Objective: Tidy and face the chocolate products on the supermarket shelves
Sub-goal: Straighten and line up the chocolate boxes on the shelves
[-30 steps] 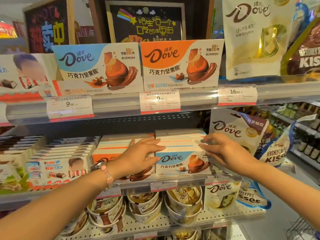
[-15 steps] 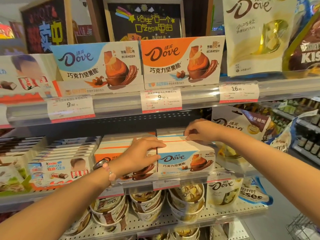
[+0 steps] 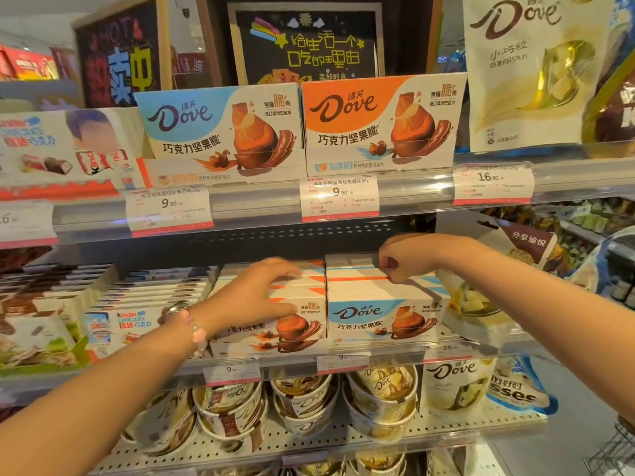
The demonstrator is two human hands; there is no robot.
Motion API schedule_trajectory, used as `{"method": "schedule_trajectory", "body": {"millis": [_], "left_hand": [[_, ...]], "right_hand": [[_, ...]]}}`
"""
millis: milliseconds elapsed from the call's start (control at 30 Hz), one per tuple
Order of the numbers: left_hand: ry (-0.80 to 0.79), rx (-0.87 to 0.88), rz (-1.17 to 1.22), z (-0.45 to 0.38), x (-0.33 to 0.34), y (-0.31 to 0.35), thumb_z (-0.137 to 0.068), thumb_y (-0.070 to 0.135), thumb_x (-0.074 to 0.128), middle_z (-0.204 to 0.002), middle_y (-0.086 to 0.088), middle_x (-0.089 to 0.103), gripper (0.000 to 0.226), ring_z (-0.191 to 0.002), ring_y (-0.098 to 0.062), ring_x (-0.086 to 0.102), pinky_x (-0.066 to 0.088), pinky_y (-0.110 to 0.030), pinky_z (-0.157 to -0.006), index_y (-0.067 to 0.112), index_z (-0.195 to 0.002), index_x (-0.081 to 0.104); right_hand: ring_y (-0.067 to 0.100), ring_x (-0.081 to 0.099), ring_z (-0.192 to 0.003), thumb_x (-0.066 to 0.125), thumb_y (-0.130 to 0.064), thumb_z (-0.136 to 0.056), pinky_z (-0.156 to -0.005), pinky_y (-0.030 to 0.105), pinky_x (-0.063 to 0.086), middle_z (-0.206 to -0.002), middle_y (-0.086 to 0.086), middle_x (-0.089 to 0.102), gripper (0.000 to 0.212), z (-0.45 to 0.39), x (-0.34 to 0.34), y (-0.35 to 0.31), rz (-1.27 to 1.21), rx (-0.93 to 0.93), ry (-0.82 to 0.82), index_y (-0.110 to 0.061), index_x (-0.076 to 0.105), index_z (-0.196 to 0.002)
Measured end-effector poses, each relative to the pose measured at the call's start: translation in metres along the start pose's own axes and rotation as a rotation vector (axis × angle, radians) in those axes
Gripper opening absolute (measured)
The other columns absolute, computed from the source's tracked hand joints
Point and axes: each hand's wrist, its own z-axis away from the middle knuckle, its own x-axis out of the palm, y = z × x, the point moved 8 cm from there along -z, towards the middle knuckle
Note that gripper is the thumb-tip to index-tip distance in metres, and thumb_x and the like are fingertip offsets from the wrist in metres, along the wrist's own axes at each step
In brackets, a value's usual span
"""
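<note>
On the middle shelf [image 3: 378, 355], far left: Kinder boxes [image 3: 130, 324], stacked flat. Next along, left hand [image 3: 254, 293] laid over the orange Dove stack [image 3: 292, 324], fingers spread and lightly bent, pressing rather than gripping. Just beside and touching, the blue Dove stack [image 3: 381, 317], front facing out. Right hand [image 3: 409, 255] farther back on that stack, fingers curled, pinching a box edge. Far right: Dove bag [image 3: 529, 242], leaning. Hands apart.

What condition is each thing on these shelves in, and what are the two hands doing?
Blue Dove box: upright, facing forward.
Orange-edged box: behind it, pinched by right hand.
Left hand: resting on left stack.
Chocolate tubs: stacked, tilted.
</note>
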Motion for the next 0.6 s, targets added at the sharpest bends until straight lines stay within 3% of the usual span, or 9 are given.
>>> {"method": "schedule_trajectory", "body": {"millis": [133, 233, 300, 367, 467, 600], "left_hand": [[-0.003, -0.064, -0.092, 0.022, -0.016, -0.031, -0.072, 0.042, 0.073, -0.108, 0.013, 0.054, 0.044, -0.099, -0.004, 0.052, 0.047, -0.022, -0.085, 0.027, -0.11, 0.057], [0.004, -0.084, -0.12, 0.036, -0.024, -0.043, -0.074, 0.043, 0.072, -0.108, 0.015, 0.052, 0.045, -0.1, -0.002, 0.051, 0.043, -0.015, -0.083, 0.027, -0.113, 0.056], [0.007, -0.088, -0.135, 0.043, -0.028, -0.049, -0.076, 0.041, 0.07, -0.11, 0.015, 0.051, 0.044, -0.102, -0.001, 0.049, 0.04, -0.011, -0.083, 0.027, -0.115, 0.056], [0.026, -0.085, -0.136, 0.047, -0.032, -0.052, -0.078, 0.037, 0.07, -0.11, 0.015, 0.053, 0.04, -0.102, -0.001, 0.05, 0.04, -0.011, -0.085, 0.027, -0.114, 0.057], [0.059, -0.078, -0.125, 0.05, -0.036, -0.054, -0.08, 0.03, 0.068, -0.108, 0.011, 0.058, 0.033, -0.1, -0.003, 0.053, 0.045, -0.017, -0.087, 0.025, -0.111, 0.06], [0.126, -0.074, -0.143, 0.053, -0.036, -0.053, -0.08, 0.03, 0.068, -0.11, 0.008, 0.061, 0.033, -0.1, -0.006, 0.056, 0.047, -0.02, -0.087, 0.023, -0.111, 0.061]], "right_hand": [[0.014, 0.042, -0.07, 0.053, -0.027, -0.088, -0.059, 0.024, 0.034, -0.08, -0.002, 0.045, 0.015, 0.008, -0.001, -0.002, -0.018, -0.006, 0.029, -0.014, 0.056, -0.095], [0.016, 0.044, -0.075, 0.051, -0.032, -0.091, -0.063, 0.027, 0.037, -0.091, 0.005, 0.052, 0.022, 0.016, -0.002, 0.001, -0.073, -0.016, 0.065, -0.012, 0.054, -0.1], [0.015, 0.048, -0.075, 0.05, -0.031, -0.092, -0.067, 0.029, 0.041, -0.094, 0.003, 0.055, 0.012, 0.022, -0.005, 0.003, -0.129, -0.043, 0.131, -0.019, 0.053, -0.094], [0.016, 0.056, -0.085, 0.046, -0.028, -0.094, -0.076, 0.032, 0.049, -0.106, 0.002, 0.06, 0.005, 0.031, -0.013, 0.003, -0.183, -0.067, 0.255, -0.026, 0.051, -0.095], [0.024, 0.062, -0.1, 0.042, -0.022, -0.096, -0.083, 0.032, 0.048, -0.115, 0.005, 0.064, 0.027, 0.056, -0.031, -0.001, -0.079, -0.069, 0.595, -0.015, 0.054, -0.119], [0.031, 0.067, -0.086, 0.039, -0.022, -0.09, -0.071, 0.036, 0.049, -0.099, 0.012, 0.069, 0.033, 0.084, -0.035, -0.019, 0.13, -0.2, 0.89, -0.006, 0.057, -0.113]]}}
